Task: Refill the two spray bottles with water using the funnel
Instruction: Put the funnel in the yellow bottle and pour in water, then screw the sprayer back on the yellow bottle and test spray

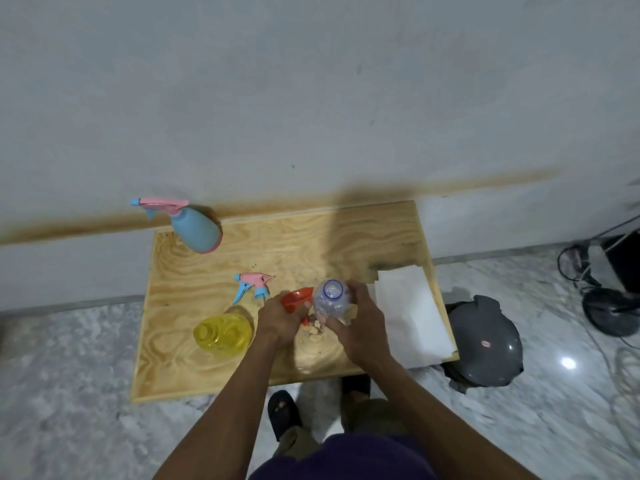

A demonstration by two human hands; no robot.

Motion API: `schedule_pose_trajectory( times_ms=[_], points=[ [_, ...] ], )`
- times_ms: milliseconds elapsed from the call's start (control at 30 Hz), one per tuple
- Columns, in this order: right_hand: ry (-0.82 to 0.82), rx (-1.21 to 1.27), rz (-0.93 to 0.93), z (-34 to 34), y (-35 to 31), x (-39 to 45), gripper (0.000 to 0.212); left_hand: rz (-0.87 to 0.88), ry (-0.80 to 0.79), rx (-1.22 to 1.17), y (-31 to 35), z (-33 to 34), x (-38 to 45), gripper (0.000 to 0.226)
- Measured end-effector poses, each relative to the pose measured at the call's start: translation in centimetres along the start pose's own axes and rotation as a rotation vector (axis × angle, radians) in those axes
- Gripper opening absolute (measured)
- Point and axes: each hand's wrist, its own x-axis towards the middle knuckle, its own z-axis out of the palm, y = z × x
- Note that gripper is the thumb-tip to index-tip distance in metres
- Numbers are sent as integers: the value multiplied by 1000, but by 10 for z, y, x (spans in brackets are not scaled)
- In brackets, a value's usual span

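Note:
On the wooden board [194, 368], my left hand [278, 318] grips an orange-red funnel [294, 297]. Beside it, my right hand [360, 317] holds a clear uncapped water bottle [331, 299], its open mouth facing up toward me. A yellow spray bottle [223, 332] stands open-necked just left of my left hand. Its pink and blue spray head [254, 285] lies loose on the board behind it. A blue spray bottle [197, 228] with its pink trigger head fitted stands at the board's far left corner.
White paper sheets [412, 313] lie on the board's right side. A dark grey lid-like object [485, 341] sits on the marble floor to the right, with cables and a black stand [609, 306] beyond. A grey wall runs behind the board. My feet [284, 410] are at its front edge.

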Motion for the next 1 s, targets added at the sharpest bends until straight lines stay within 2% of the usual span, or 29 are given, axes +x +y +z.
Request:
schedule_pose_trajectory(
  times_ms=[233,367,467,567,633,733,867,933,1000],
  points=[
    [-4,-17,-5,0,2,1,64,21,7,39,-5,2,3,30],
    [3,-19,10,0,-1,-1,63,13,0,-4,-5,0,-3,63],
    [2,-2,19,-1,-6,-4,65,25,-9,-39,-5,-6,-15,69],
    [53,50,81,0,-8,-13,71,118,94,-16,-4,-18,-42,69],
    [168,47,162,2,-6,-27,60,184,150,-77,-8,-28,-67,47],
    [269,25,255,10,-2,-60,38,213,113,-135,-39,-37,-98,5],
    [132,-36,205,43,-17,-80,17,98,136,-74,-115,-56,-101,17],
    [99,-35,138,66,-34,-70,10,37,206,-117,-142,-68,-94,21],
    [72,-84,101,86,-52,-53,4,52,283,-202,-155,-77,-83,40]
  ],
)
